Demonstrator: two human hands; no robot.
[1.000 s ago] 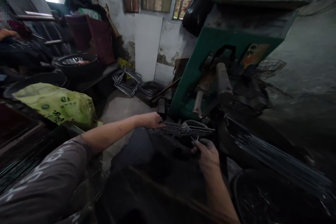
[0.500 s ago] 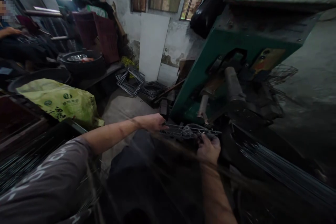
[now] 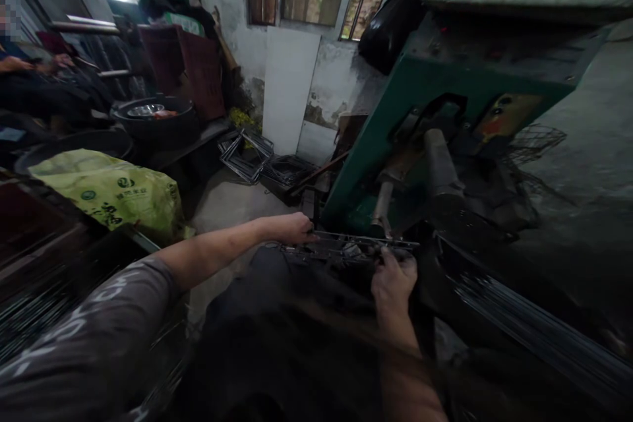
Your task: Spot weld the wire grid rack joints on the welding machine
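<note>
A thin metal wire frame lies across my lap, just in front of the green machine. My left hand is closed on the frame's left end. At its right part, my right hand pinches the wires with thumb and fingers. A small pale piece shows among the wires between my hands; its shape is too blurred to tell. The machine's lower metal rod ends just above the frame, close to my right hand.
Wire frames lie on the floor ahead. On the left are a yellow-green bag, a black tub and a seated person. Long metal rods lie at the right.
The wire frame now lies flatter and a curved wire above it no longer shows. My hands have barely moved. At far left, the other person's hands have shifted.
</note>
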